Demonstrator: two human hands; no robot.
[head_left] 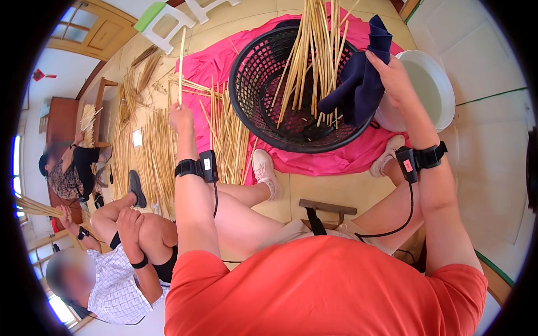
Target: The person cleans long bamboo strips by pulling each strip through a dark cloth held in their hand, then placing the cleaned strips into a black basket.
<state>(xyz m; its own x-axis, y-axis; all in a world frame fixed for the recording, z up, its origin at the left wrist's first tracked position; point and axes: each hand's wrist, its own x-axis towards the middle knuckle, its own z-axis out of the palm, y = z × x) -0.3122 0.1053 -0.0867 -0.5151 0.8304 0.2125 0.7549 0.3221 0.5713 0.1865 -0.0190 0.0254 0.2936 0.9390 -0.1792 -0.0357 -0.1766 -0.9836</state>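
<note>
My left hand [181, 117] is closed around the lower end of one thin straw-coloured stalk [181, 64], which points up and away from me. In my right hand [395, 81] is a bunched navy cloth [357, 75], gripped at its upper part and hanging over the right side of a black mesh plastic basket [242, 115]. A bundle of similar stalks [314, 47] leans inside that basket, partly covered by the cloth. Left of the basket, more stalks [228, 143] lie in a loose pile, below and to the right of my left hand.
A white bucket [445, 109] of cloudy liquid stands right of the basket. Pink fabric [291, 162] covers the floor beneath. Many stalks [148, 162] spread at left, near a seated co-worker [120, 280] holding a bundle; another person [70, 173] sits farther off. A green-and-white stool [162, 25] stands behind.
</note>
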